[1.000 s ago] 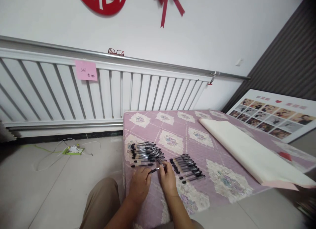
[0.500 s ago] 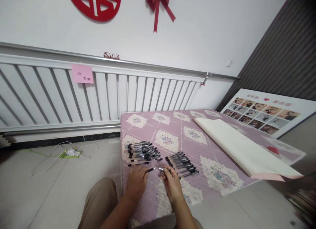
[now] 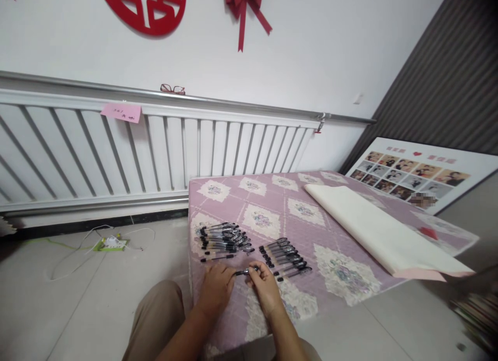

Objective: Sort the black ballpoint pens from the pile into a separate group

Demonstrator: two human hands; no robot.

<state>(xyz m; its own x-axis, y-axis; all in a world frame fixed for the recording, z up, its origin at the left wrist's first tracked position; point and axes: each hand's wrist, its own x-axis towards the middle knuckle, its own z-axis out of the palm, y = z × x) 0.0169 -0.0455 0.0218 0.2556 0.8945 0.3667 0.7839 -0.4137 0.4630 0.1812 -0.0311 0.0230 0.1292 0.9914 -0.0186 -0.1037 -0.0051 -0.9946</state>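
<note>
My left hand [image 3: 216, 288] is closed around a black gel pen [image 3: 240, 273], whose front end sticks out to the right. My right hand [image 3: 265, 286] pinches a pen cap [image 3: 252, 269], and the cap meets the pen's front end between my hands. Just beyond my left hand lies a heap of black pens [image 3: 225, 237], with a single pen [image 3: 218, 258] at its near edge. To the right, a neater row of capped pens [image 3: 284, 254] lies beside my right hand. All rest on a purple floral bedspread [image 3: 229, 208].
A rolled cream sheet [image 3: 361, 228] lies across the right of the bed. A white radiator [image 3: 229, 148] stands along the wall behind. On the floor at left is a green power strip [image 3: 112, 243] with cables. A photo board [image 3: 412, 171] leans at the right.
The pen in my left hand and the cap in my right hand were apart; now they are joined end to end. The pink note on the radiator has lifted, and the view has shifted slightly.
</note>
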